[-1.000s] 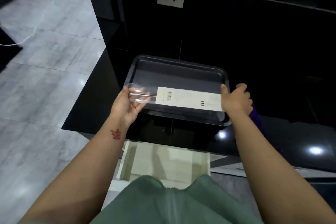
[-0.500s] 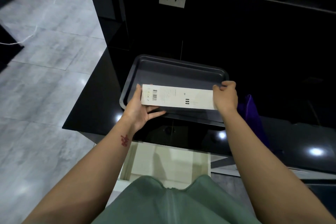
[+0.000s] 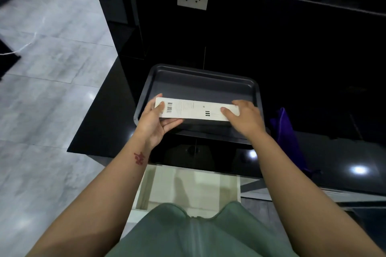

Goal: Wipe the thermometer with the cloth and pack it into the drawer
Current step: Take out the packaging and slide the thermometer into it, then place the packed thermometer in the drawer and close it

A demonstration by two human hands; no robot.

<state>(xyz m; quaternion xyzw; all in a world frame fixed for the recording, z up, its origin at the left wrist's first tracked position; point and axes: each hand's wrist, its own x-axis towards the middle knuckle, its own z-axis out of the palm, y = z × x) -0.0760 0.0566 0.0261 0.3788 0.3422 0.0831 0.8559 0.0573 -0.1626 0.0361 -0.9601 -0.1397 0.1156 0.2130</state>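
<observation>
Both hands had slid the clear inner sleeve back inside the white box [image 3: 196, 111]. Left hand [image 3: 153, 124] and right hand [image 3: 245, 118] pinched its ends above the tray [image 3: 200, 81]. Packing seemed underway; the open drawer [image 3: 188, 190] waited at six o'clock.

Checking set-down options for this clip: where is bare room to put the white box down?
Both hands hold the white box over the tray's near half. The tray's far half is bare. The open drawer below looks bare. The black counter left of the tray is free; the purple cloth crowds the right.
</observation>
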